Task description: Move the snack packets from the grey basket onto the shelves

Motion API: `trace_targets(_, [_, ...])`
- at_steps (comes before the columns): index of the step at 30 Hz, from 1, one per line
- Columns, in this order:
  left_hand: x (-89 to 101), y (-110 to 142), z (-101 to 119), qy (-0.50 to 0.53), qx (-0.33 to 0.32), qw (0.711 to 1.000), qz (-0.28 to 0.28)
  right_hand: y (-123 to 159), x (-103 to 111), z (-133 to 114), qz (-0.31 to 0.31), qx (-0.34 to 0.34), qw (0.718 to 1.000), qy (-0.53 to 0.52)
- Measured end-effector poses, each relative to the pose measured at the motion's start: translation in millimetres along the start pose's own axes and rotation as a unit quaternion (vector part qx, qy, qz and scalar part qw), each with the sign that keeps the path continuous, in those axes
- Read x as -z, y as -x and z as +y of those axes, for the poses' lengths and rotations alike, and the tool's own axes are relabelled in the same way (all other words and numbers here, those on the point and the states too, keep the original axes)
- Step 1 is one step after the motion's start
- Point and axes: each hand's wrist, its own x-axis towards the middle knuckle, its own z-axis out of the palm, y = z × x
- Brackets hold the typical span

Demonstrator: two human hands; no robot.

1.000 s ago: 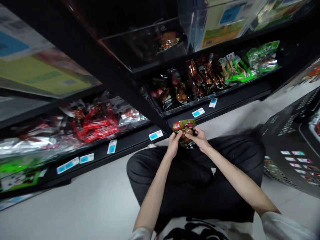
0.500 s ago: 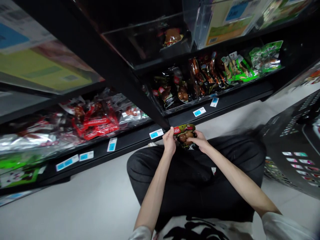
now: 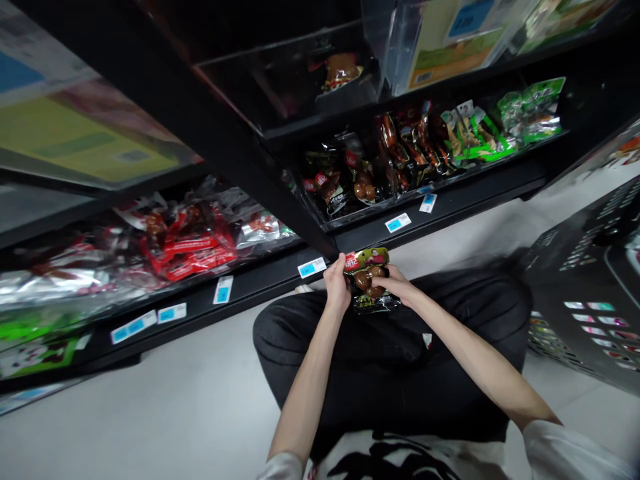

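Observation:
Between my hands, above my lap, is a shiny snack packet (image 3: pixel 368 301) with a red and green top, a clear window showing round brown food, and a dark lower part. My left hand (image 3: pixel 338 283) is closed on its left edge, thumb near the red label. From the right, my right hand (image 3: pixel 397 285) grips the packet, with its thumb lying over the brown pieces and its other fingers hidden behind. Similar packets (image 3: pixel 365 185) lie in the low shelf bin just beyond.
Red packets (image 3: pixel 195 250) and silvery ones fill the lower left shelf. Green packets (image 3: pixel 533 110) stand at the far right of the other bin. A black shelf post (image 3: pixel 295 200) divides them. Price tags (image 3: pixel 313 267) line the shelf edge. A dark slotted basket (image 3: pixel 575 280) stands at my right.
The packet has tipped so that its front faces me more, and its dark lower part shows more. Both hands keep hold of it and have hardly moved.

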Motion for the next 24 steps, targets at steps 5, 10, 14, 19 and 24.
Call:
trace_targets(5, [0.1,-0.1,-0.2,0.005,-0.004,1.0,-0.007,0.5,-1.5,-1.1,0.011,-0.009,1.0,0.001])
trace_targets(10, [1.7,-1.7,-1.1,0.008,-0.002,1.0,0.004,1.3,-2.0,-2.5,0.025,-0.015,1.0,-0.003])
trace_targets(14, [2.4,-2.6,-1.2,0.005,0.003,1.0,0.005,1.9,-2.6,-3.4,0.022,-0.016,1.0,-0.009])
trace_targets(19, [2.2,-2.4,-0.7,-0.008,0.006,1.0,0.0,2.1,-2.8,-3.4,0.027,-0.015,0.999,-0.007])
trace_targets(24, [1.6,-2.0,-1.9,-0.036,-0.013,0.998,-0.041,2.1,-1.7,-4.9,0.053,-0.013,0.998,-0.009])
